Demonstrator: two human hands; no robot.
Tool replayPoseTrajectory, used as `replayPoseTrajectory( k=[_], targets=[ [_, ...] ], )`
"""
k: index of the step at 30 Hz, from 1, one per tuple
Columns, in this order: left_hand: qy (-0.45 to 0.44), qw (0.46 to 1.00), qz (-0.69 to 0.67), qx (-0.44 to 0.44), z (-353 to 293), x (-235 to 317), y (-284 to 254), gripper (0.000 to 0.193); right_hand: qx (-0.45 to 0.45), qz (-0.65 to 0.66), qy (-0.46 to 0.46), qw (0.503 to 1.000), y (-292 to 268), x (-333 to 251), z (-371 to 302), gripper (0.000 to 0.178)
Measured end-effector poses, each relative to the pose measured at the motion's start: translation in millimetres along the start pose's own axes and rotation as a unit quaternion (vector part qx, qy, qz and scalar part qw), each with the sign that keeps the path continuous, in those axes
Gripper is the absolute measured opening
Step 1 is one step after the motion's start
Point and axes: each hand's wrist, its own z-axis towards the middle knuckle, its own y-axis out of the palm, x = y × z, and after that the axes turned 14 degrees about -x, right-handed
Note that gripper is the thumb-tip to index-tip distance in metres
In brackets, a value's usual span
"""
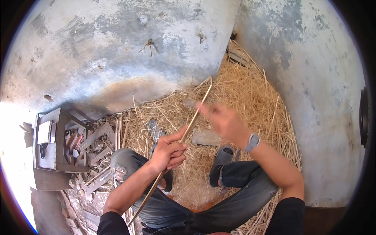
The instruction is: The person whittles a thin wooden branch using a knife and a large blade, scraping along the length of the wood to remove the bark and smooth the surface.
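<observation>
2 hands on stick (194, 117), slanting over straw (243, 94): left hand (167, 153) clenched mid-shaft, right hand (224, 120) blurred near top, grip unclear. Looks light, thin, springy; best held mid-shaft.

My right grip (219, 117) is smeared by motion blur, so I cannot tell its hold on the thin stick (194, 118). My left grip (168, 153) hides the stick's middle, and my leg partly hides its lower end.

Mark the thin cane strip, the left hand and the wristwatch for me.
thin cane strip (197, 111), head view, bare stretch between the hands.
left hand (169, 153), head view, knuckles closed round the strip.
wristwatch (252, 142), head view, its face.
</observation>
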Motion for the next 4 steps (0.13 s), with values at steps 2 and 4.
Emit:
replayPoseTrajectory(
  k=[2, 4],
  targets=[
    [-0.007, 1.0, 0.001, -0.01, -1.9, -1.2, -0.2, 0.062, -0.058, -0.025, 0.141, 0.988, -7.1, 61.1, -3.1, 0.074],
    [-0.013, 0.992, 0.024, -0.123, -4.6, -5.9, 2.1, 0.063, -0.067, 0.08, 0.197, 0.975, -8.8, 85.7, -13.0, 0.075]
  ],
)
